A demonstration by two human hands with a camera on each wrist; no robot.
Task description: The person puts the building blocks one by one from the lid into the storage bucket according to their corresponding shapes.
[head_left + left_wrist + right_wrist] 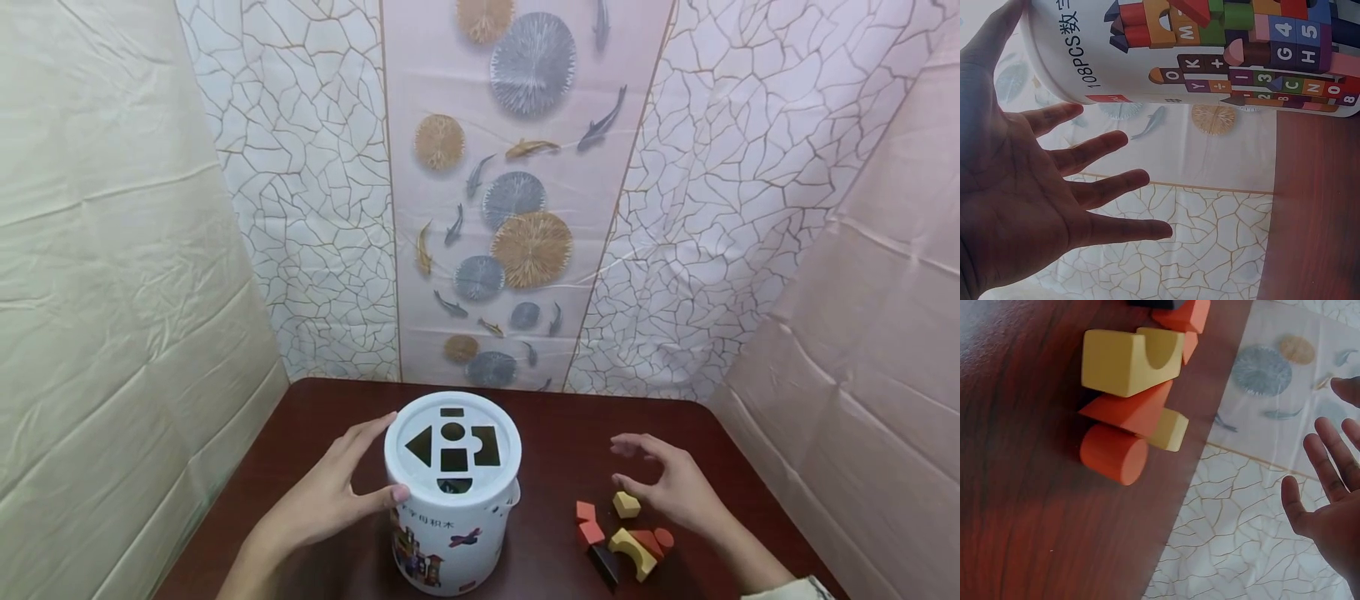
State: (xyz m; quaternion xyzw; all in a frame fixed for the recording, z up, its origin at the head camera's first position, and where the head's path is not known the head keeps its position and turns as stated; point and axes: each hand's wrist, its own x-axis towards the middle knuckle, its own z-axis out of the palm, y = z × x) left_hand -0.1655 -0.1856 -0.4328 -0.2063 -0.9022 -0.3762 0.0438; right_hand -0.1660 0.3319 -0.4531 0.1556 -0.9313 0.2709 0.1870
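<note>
A white bucket (450, 533) with printed toy blocks stands upright on the table. Its white lid (491, 487) has several shaped holes, among them a triangle, a circle and a square. My left hand (330, 492) is spread beside the bucket, thumb and fingertips at the lid's rim; its spread fingers (1100, 153) show in the left wrist view. My right hand (678, 487) hovers with parted fingers above the loose blocks, holding nothing. Below it lie a yellow arch block (633, 552), a small yellow block (626, 504), a red triangular block (1132, 409) and a red cylinder (1113, 453).
Two orange-red blocks (590, 533) and a dark block (603, 565) lie left of the yellow arch. The dark red table (337, 408) ends at a patterned cloth backdrop (322, 208), with pale cloth walls (97, 292) on both sides.
</note>
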